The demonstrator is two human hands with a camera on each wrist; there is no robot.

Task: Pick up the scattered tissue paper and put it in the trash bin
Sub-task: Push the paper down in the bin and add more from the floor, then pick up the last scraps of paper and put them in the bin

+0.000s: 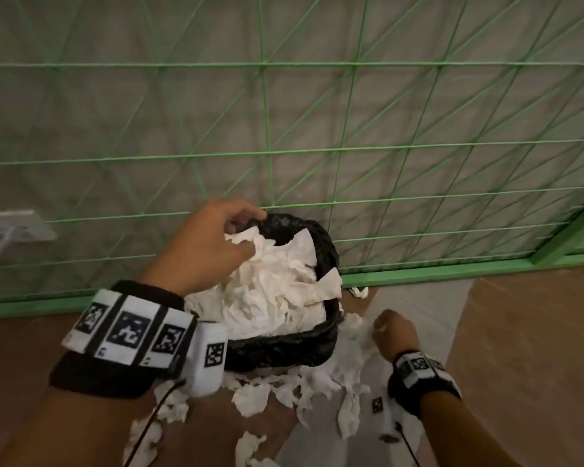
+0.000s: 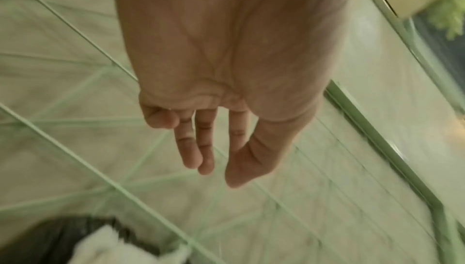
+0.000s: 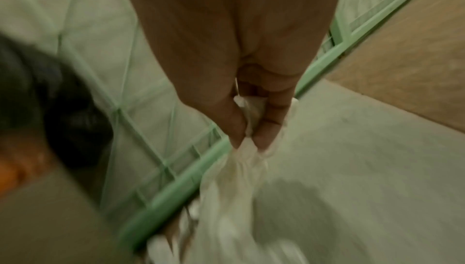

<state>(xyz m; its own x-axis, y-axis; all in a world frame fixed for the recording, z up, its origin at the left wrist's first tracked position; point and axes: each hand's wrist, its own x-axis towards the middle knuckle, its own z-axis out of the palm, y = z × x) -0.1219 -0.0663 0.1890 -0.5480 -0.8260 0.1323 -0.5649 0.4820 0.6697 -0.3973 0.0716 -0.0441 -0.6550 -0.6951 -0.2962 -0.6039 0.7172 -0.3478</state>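
A black-bagged trash bin (image 1: 284, 345) stands against a green mesh fence, heaped with white tissue (image 1: 267, 291). My left hand (image 1: 246, 234) hovers over the bin's far rim, its thumb at the heap. In the left wrist view the left hand (image 2: 216, 170) hangs relaxed and holds nothing, with the bin (image 2: 50, 234) below it. My right hand (image 1: 385, 325) is low at the floor to the right of the bin. There my right hand (image 3: 249, 139) pinches a strip of tissue paper (image 3: 236, 178) between thumb and fingers. More torn tissue (image 1: 250, 399) lies scattered on the floor in front of the bin.
The green wire fence (image 1: 267, 153) and its base rail (image 1: 418, 273) run close behind the bin. A white power strip (image 1: 14, 227) with plugs sits at the left. A small tissue scrap (image 1: 359, 292) lies by the rail. Wood floor (image 1: 520, 332) spreads to the right.
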